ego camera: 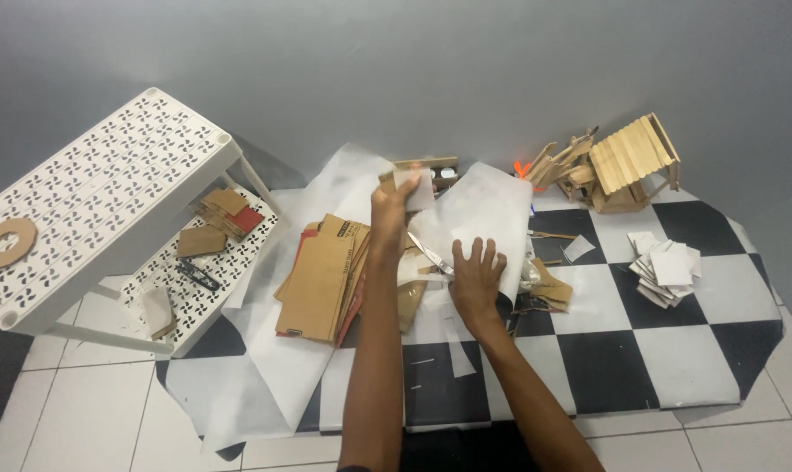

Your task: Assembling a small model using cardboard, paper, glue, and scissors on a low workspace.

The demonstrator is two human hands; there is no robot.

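We take the stack of flattened cardboard pieces [324, 281] as our landmark; it lies on white paper spread over a black-and-white checkered mat [640, 358].

Just right of the stack and a little beyond its far end, our left hand [390, 212] is raised off the mat, its fingers closed around a small pale card or paper piece [412, 185]. The piece is blurred, so we cannot tell its exact make.

Further right of the stack, our right hand [477, 276] lies flat with fingers spread wide, pressing on a large white paper sheet [483, 214] and gripping nothing. Between this hand and the stack, a pair of scissors [429, 253] lies slantwise with its metal blades showing.

Left of the stack stands a white perforated rack [99, 188]. A cardboard ring [5, 243] rests on its top shelf; its lower shelf carries cardboard scraps [221, 218] and a small dark tool [197, 274] that we cannot identify.

Far right of the stack, near the grey wall, sits a small house of wooden craft sticks [627, 166], with an orange-tipped object [522, 168] just beside it. Nearer to us than the house, well right of the stack, lies a pile of white square cards [667, 268]. Brown cardboard offcuts [549, 288] lie touching the sheet's right edge.
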